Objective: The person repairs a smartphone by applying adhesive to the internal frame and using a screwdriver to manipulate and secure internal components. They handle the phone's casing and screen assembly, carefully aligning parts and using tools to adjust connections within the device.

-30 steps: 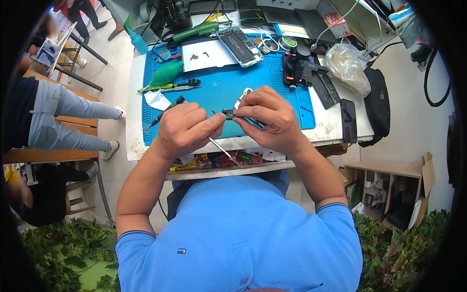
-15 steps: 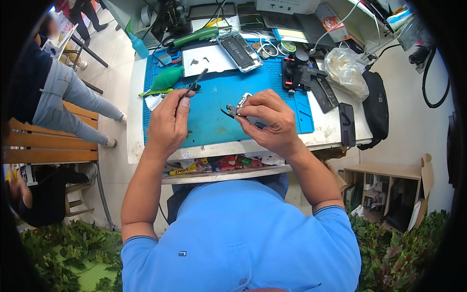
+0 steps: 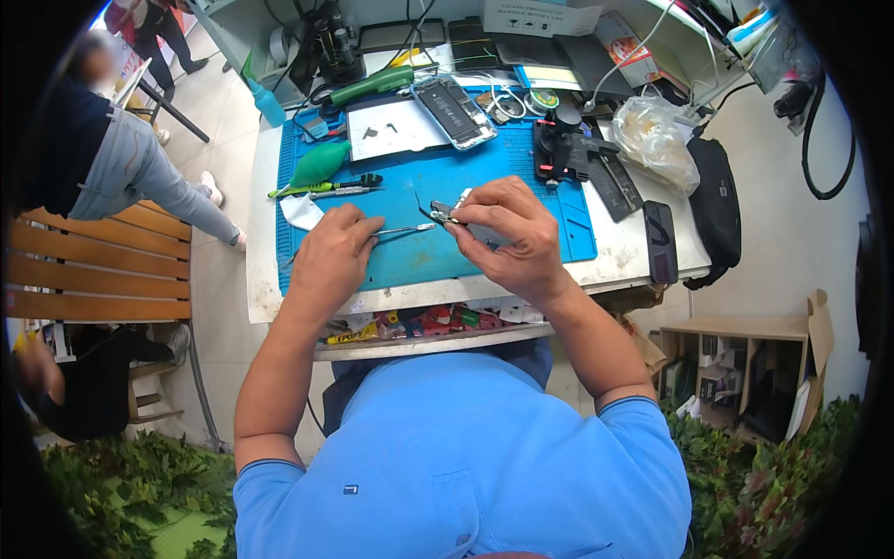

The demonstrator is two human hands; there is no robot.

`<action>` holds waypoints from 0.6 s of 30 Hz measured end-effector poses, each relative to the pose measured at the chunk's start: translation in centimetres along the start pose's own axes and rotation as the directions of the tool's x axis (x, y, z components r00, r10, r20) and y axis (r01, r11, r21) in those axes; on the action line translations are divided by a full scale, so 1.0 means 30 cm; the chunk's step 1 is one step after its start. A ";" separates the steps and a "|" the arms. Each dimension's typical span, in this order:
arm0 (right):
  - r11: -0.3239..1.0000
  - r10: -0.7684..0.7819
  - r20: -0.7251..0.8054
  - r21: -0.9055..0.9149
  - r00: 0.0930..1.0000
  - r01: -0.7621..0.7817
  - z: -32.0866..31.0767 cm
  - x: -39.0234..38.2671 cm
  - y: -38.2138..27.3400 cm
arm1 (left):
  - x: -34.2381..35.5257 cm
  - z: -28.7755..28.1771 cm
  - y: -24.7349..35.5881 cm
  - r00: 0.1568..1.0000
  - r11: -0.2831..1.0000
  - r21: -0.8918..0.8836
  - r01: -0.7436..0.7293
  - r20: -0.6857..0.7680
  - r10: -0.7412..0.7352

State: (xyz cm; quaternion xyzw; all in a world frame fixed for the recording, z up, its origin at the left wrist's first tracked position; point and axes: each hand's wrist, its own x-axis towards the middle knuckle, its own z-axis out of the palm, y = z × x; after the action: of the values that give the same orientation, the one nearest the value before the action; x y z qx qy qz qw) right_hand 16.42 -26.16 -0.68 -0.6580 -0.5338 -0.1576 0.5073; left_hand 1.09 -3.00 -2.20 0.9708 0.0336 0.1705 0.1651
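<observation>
My left hand (image 3: 328, 257) holds thin metal tweezers (image 3: 402, 228) over the blue work mat (image 3: 410, 261), their tip pointing right toward a small dark phone part (image 3: 445, 211). My right hand (image 3: 510, 235) pinches that small part between thumb and fingers just above the mat. The tweezers' tip sits right beside the part; whether it touches is unclear. An opened phone (image 3: 453, 110) lies at the mat's far edge next to a white sheet (image 3: 396, 128).
A green blower and screwdrivers (image 3: 326, 177) lie at the mat's left. A black holder (image 3: 559, 149), a plastic bag (image 3: 652, 130), a dark phone (image 3: 659, 240) and a black pouch (image 3: 717, 205) are on the right. A person sits at the left by a wooden bench (image 3: 93, 270).
My left hand went out to the tools at the mat's left, then came back with the tweezers toward the part. My right hand has stayed over the mat with the part.
</observation>
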 end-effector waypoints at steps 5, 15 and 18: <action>1.000 -0.025 -0.015 -0.001 1.000 0.025 -0.003 0.007 -0.014 | 0.052 -0.058 0.059 0.954 0.959 -0.193 -0.207 -0.257 0.154; 0.980 0.161 0.049 0.115 0.986 -0.165 0.018 0.002 -0.039 | 0.112 -0.054 0.083 0.953 0.846 -0.442 -0.297 -0.200 0.230; 0.865 0.395 0.256 0.220 0.882 -0.451 -0.002 -0.001 -0.038 | 0.111 -0.060 0.081 0.993 0.784 -0.612 -0.099 -0.013 0.116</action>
State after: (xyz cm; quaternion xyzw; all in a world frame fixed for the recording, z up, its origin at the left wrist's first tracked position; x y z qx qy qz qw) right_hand 15.47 -26.32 -0.10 -0.6957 -0.4409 0.1010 0.5581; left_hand 3.63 -4.34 1.26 0.8676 -0.0807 0.1689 0.4607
